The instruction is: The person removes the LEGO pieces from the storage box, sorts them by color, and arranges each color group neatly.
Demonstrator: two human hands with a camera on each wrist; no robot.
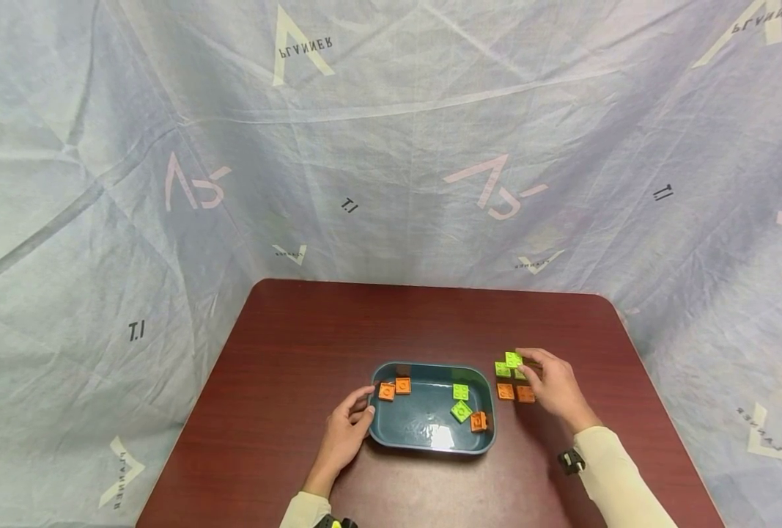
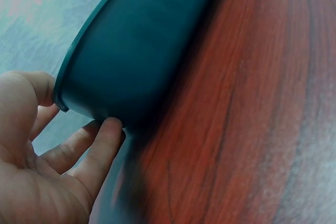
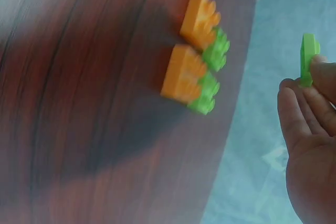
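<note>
A dark teal tray (image 1: 430, 446) stands on the table with orange and green toy building bricks inside. My left hand (image 1: 346, 434) holds the tray's left end, some fingers at the rim and others against the outer wall (image 2: 136, 51) in the left wrist view. My right hand (image 1: 558, 389) pinches a green brick (image 3: 308, 59) between thumb and fingers, raised above the table to the right of the tray. Below that hand are two orange bricks (image 3: 184, 74) and two green bricks (image 3: 216, 51), close together; in the head view the hand partly covers one green brick.
Inside the tray, two orange bricks (image 1: 394, 388) lie at the left; two green bricks (image 1: 460, 402) and an orange brick (image 1: 478, 422) lie at the right. The reddish-brown table (image 1: 285, 345) has rounded far corners. Printed grey cloth (image 1: 391, 183) hangs behind and beside it.
</note>
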